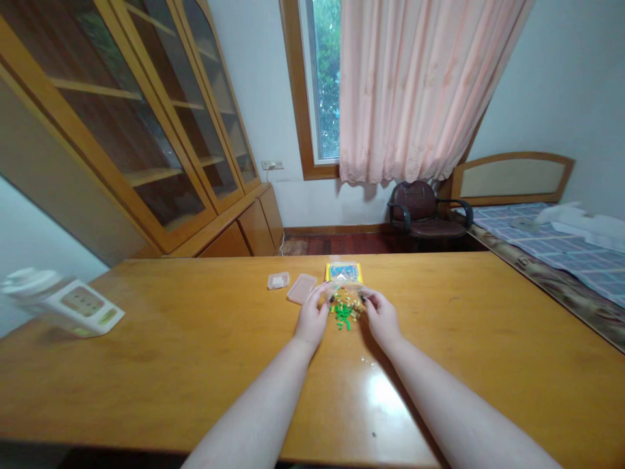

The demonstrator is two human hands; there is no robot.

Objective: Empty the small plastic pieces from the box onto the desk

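My left hand (314, 314) and my right hand (383, 317) are closed on opposite sides of a clear plastic bag (346, 284), fingertips pinching its edges. The bag is held just above the table. Beneath it lies a small loose pile of bright green pieces (343, 314) and beige pieces (355, 303), which look like tiny building bricks. Right behind the bag is a yellow-edged box or tray (360, 268) with blue bits showing, partly covered by the plastic. Whether anything remains inside the bag is too small to tell.
Left of my hands lie a shallow translucent tray (301, 288) and a small clear box (278, 281). A white-capped plastic bottle (73, 303) stands at the left of the wooden table (205, 365). A few tiny bits (367, 361) lie nearer me. Beyond are a chair (415, 208) and bed (517, 225).
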